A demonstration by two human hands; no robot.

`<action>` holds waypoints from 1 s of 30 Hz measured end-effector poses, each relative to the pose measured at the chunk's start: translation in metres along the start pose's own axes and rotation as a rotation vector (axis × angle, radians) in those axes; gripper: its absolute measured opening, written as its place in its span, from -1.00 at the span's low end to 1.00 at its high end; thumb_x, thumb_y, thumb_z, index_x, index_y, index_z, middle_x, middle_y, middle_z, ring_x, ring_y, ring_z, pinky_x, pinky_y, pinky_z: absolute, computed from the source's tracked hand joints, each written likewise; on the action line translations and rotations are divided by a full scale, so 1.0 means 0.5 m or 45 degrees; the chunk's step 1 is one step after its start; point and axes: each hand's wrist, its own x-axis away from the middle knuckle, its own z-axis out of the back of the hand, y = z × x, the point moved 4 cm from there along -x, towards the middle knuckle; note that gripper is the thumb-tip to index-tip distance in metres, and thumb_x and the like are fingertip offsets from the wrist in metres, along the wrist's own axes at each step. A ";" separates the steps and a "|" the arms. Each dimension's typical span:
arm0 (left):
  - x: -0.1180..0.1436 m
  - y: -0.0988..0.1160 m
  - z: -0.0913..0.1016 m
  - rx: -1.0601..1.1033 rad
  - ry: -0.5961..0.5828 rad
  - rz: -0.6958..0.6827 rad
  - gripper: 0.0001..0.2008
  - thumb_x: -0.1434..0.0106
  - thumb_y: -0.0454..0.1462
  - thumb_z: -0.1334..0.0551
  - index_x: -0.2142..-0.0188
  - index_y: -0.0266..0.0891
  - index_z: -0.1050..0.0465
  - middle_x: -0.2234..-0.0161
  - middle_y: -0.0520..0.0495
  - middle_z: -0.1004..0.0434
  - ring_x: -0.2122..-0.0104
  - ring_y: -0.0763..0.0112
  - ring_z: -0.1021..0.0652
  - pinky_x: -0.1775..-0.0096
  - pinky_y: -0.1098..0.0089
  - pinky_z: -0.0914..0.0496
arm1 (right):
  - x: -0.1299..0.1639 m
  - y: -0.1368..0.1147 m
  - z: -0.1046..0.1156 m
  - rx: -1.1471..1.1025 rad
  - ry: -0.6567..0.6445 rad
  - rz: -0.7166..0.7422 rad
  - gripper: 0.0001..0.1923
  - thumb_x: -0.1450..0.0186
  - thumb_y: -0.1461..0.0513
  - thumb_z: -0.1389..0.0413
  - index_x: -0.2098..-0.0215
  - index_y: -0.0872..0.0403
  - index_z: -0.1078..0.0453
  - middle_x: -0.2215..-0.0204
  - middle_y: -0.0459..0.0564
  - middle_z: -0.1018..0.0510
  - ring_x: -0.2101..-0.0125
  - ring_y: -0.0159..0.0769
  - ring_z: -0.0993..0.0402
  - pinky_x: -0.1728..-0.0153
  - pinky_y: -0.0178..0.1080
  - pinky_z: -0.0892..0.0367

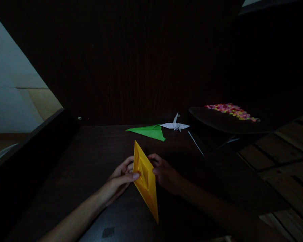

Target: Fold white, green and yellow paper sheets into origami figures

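Observation:
Between my two hands a yellow folded paper boat is held on end, its long points up and down and its hollow side facing me. My left hand pinches its left edge, thumb on the near face and fingers behind. At the opposite edge, my right hand grips it with the thumb in front; its other fingers are partly hidden in shadow. Just beyond the boat lies a green paper plane. A white paper crane rests at the plane's right, close to its tail.
The dark wooden desk has a tall back panel and a raised left side. A thin white strip lies at the right. Many small pink, red and yellow pieces are heaped on a dark rounded surface farther right.

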 end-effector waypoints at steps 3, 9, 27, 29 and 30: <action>-0.001 0.000 0.003 0.005 0.028 0.010 -0.50 -0.10 -0.38 -0.34 -0.05 -0.20 -0.36 0.10 -0.13 -0.53 0.15 0.22 -0.54 0.12 0.32 -0.36 | 0.001 0.002 -0.001 -0.001 0.001 -0.043 -0.50 0.11 0.35 -0.33 0.20 0.07 -0.35 0.33 -0.10 -0.53 0.31 -0.30 -0.47 0.23 -0.26 -0.30; -0.002 -0.001 0.002 0.012 0.074 0.066 -0.53 -0.12 -0.37 -0.33 -0.04 -0.22 -0.37 0.13 -0.14 -0.55 0.25 0.27 -0.57 0.20 0.34 -0.40 | 0.005 0.005 0.000 0.024 -0.051 -0.114 -0.50 0.08 0.35 -0.30 0.16 0.10 -0.33 0.37 -0.07 -0.56 0.35 -0.29 -0.50 0.26 -0.25 -0.30; -0.006 -0.003 0.003 0.042 0.090 0.140 -0.59 -0.11 -0.30 -0.34 0.02 -0.26 -0.45 0.15 -0.17 -0.56 0.20 0.18 -0.56 0.15 0.27 -0.41 | 0.000 0.005 0.009 0.014 -0.055 -0.091 -0.48 0.08 0.33 -0.31 0.15 0.06 -0.32 0.27 -0.06 -0.53 0.25 -0.26 -0.47 0.18 -0.21 -0.29; -0.007 -0.005 0.005 0.043 0.100 0.139 -0.60 -0.12 -0.31 -0.34 0.02 -0.24 -0.44 0.13 -0.16 -0.55 0.19 0.19 -0.56 0.14 0.28 -0.41 | -0.001 0.005 0.011 0.018 -0.041 -0.084 -0.50 0.08 0.32 -0.31 0.16 0.07 -0.33 0.28 -0.05 -0.53 0.27 -0.26 -0.47 0.20 -0.22 -0.29; -0.007 -0.005 0.006 0.046 0.103 0.136 -0.61 -0.12 -0.31 -0.33 0.02 -0.23 -0.45 0.13 -0.15 -0.55 0.19 0.21 -0.56 0.14 0.30 -0.40 | -0.002 0.005 0.011 0.024 -0.040 -0.080 -0.51 0.08 0.32 -0.31 0.17 0.08 -0.33 0.29 -0.05 -0.53 0.28 -0.26 -0.48 0.21 -0.22 -0.29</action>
